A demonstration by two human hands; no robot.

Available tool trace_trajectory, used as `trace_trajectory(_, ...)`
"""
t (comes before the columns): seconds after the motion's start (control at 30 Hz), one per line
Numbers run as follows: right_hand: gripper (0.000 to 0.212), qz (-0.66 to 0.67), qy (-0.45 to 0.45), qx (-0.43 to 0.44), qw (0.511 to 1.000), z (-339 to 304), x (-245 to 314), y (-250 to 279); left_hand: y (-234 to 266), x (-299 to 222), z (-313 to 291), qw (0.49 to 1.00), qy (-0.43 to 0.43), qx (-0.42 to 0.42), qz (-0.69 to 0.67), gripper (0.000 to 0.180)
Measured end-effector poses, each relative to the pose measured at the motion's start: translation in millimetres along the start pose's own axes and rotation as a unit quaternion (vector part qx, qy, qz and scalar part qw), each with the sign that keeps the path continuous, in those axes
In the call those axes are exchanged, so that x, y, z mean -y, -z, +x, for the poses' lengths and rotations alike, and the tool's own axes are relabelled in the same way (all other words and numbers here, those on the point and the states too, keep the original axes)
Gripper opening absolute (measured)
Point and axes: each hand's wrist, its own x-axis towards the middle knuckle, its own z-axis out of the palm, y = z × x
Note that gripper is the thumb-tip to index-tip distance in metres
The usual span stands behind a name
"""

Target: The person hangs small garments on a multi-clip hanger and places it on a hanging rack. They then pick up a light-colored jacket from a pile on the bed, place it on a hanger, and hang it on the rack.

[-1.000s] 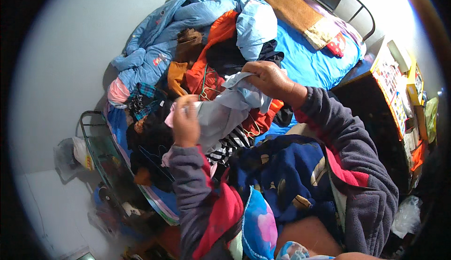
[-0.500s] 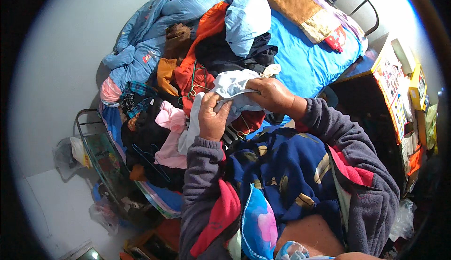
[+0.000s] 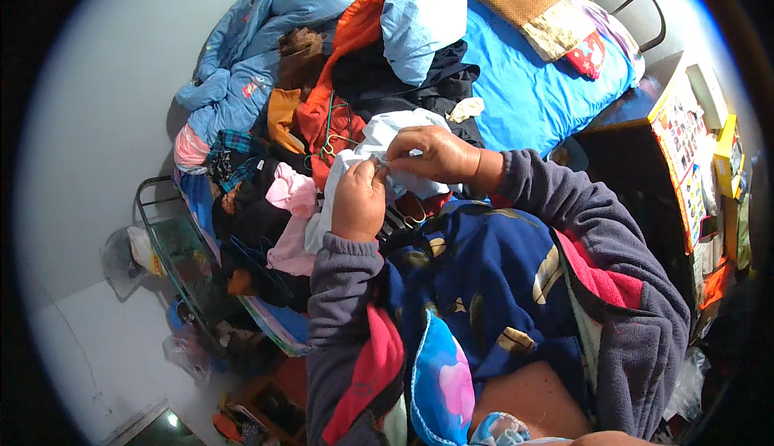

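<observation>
A white garment (image 3: 413,120), perhaps a shirt, lies bunched under and between my hands, over the pile on the bed. My left hand (image 3: 359,204) pinches an edge of it between thumb and fingers. Close against that thumb, my right hand (image 3: 439,156) is closed on the same edge, its fingertips nearly meeting the left ones. What exactly sits between the fingertips is too small to make out. Beside the garment are a green wire hanger (image 3: 329,135), a red-orange garment (image 3: 345,75) and a pink garment (image 3: 292,244). A pale hanger hook (image 3: 416,218) shows below my right hand.
A light-blue quilt (image 3: 242,59) is heaped at the far left, and a bright blue sheet (image 3: 548,83) covers the far right. Dark clothes (image 3: 419,79) lie between. Metal bed rails (image 3: 161,236) stand at the left. A cabinet (image 3: 673,147) with boxes stands at the right.
My right hand has moved left and down to meet the left fingertips. The raised fold of white cloth has dropped, and the garment is bunched differently.
</observation>
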Motion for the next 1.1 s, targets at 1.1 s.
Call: trace_trajectory(1.1,0.017,-0.399,0.057,-0.387,0.83,-37.3,37.6,236.0,257.0,75.1,-45.1,0.85,-0.105,-0.328,-0.4,0.016)
